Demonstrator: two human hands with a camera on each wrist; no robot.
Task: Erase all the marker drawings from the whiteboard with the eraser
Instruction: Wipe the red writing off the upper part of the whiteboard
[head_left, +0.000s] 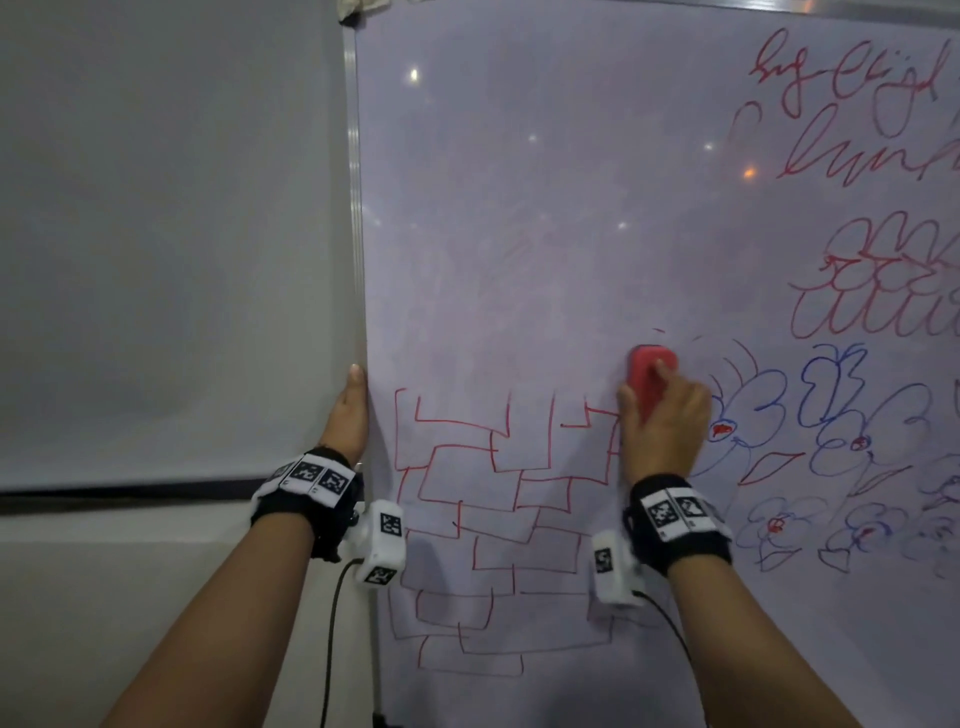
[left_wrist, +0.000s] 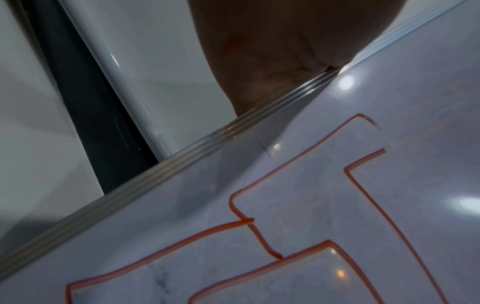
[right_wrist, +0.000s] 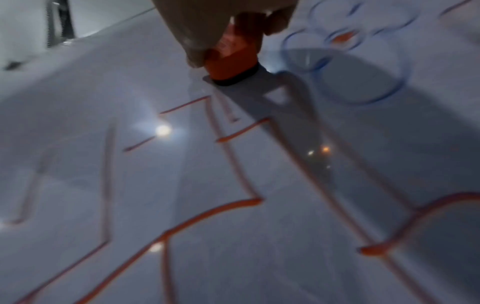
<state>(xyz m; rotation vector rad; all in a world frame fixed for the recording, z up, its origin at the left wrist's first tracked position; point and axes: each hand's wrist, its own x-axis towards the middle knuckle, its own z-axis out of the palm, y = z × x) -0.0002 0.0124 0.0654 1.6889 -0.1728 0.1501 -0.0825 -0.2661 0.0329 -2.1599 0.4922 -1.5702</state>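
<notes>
The right hand (head_left: 662, 421) grips the red eraser (head_left: 649, 371), pressed on the whiteboard (head_left: 519, 182) between the red boxes (head_left: 493, 509) and blue flowers (head_left: 753, 410). The left hand (head_left: 349, 410) holds the board's left edge. Light rubbing might just smear the ink, and a loose hold might let the board wobble.

red eraser (head_left: 649, 376), red brick-pattern lines (head_left: 488, 519), blue flowers (head_left: 753, 410) on white whiteboard (head_left: 519, 208)

There was one whiteboard (head_left: 571, 208) and one red eraser (head_left: 649, 374). Two hands showed, the left hand (head_left: 349, 410) and the right hand (head_left: 665, 431), and each wrist wore one black band: two bands (head_left: 306, 483) altogether.
</notes>
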